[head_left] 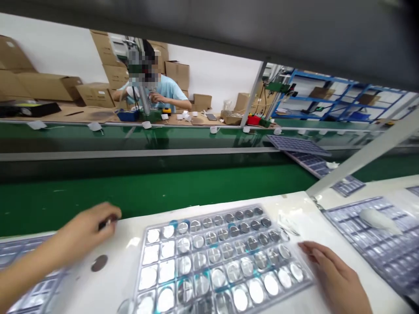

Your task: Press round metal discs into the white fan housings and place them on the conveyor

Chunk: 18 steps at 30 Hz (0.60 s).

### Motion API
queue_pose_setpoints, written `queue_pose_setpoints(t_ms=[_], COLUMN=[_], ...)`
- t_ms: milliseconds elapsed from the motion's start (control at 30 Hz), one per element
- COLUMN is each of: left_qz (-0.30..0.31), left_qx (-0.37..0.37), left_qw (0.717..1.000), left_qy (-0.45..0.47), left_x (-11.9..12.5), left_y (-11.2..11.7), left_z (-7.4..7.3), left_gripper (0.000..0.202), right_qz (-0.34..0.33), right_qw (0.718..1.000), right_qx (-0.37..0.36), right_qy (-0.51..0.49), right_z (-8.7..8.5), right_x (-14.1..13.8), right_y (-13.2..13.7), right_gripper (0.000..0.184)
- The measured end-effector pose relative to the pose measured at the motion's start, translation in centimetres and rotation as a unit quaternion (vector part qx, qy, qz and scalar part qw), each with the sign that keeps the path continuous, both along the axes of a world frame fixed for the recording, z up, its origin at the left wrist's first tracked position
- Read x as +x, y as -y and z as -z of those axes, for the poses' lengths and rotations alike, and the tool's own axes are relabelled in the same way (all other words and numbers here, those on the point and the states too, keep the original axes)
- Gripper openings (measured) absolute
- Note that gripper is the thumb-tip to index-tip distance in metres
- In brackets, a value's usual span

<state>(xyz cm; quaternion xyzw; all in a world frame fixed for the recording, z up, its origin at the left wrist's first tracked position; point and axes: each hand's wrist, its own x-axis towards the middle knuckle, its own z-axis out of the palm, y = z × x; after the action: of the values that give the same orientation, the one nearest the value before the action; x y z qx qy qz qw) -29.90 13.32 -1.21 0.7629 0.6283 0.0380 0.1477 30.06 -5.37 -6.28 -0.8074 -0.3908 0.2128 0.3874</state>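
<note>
A clear plastic tray [214,261] lies on the white worktop, its round pockets filled with shiny silver discs. My left hand [93,226] is raised left of the tray, thumb and fingers closed on a small dark disc [107,222], partly hidden. Below that hand, a dark grey disc [99,263] lies loose on the worktop. My right hand [337,279] is beside the tray's right edge, fingers loosely bent with nothing visible in them; it is slightly blurred. Past the tray's upper right corner is a crumpled clear plastic piece [288,225].
More compartment trays lie at right [373,235] and at lower left [19,257]. Stacked trays [297,146] rest across the green conveyor [196,185]. A white post [366,152] and an overhead shelf [229,26] frame the space. A co-worker [170,91] sits opposite.
</note>
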Motion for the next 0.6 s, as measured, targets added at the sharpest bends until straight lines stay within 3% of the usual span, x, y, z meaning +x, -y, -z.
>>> queue_pose_setpoints(t_ms=[100, 200, 300, 433, 600], left_qz=[-0.021, -0.075, -0.111, -0.168, -0.242], left_qx=[0.027, 0.096, 0.138, 0.127, 0.074], left_qw=[0.999, 0.992, 0.984, 0.975, 0.960], left_qy=[0.024, 0.023, 0.036, 0.073, 0.119], left_x=[4.2, 7.4, 9.8, 12.0, 12.8], left_y=[7.9, 12.2, 13.2, 13.7, 14.8], left_z=[3.2, 4.8, 4.2, 3.3, 4.3], left_gripper=[0.043, 0.049, 0.045, 0.043, 0.051], right_qz=[-0.051, -0.126, -0.171, -0.211, -0.197], right_qw=[0.997, 0.990, 0.983, 0.975, 0.976], right_qx=[-0.011, -0.055, -0.054, -0.040, 0.021], right_qy=[-0.052, -0.021, -0.029, -0.056, -0.095], right_z=[-2.1, -3.5, -4.0, -4.1, -4.2], right_x=[-0.4, -0.7, -0.8, -1.3, -1.8], right_y=[-3.1, -6.0, -7.6, -7.7, -6.6], right_gripper=[0.039, 0.034, 0.025, 0.021, 0.019])
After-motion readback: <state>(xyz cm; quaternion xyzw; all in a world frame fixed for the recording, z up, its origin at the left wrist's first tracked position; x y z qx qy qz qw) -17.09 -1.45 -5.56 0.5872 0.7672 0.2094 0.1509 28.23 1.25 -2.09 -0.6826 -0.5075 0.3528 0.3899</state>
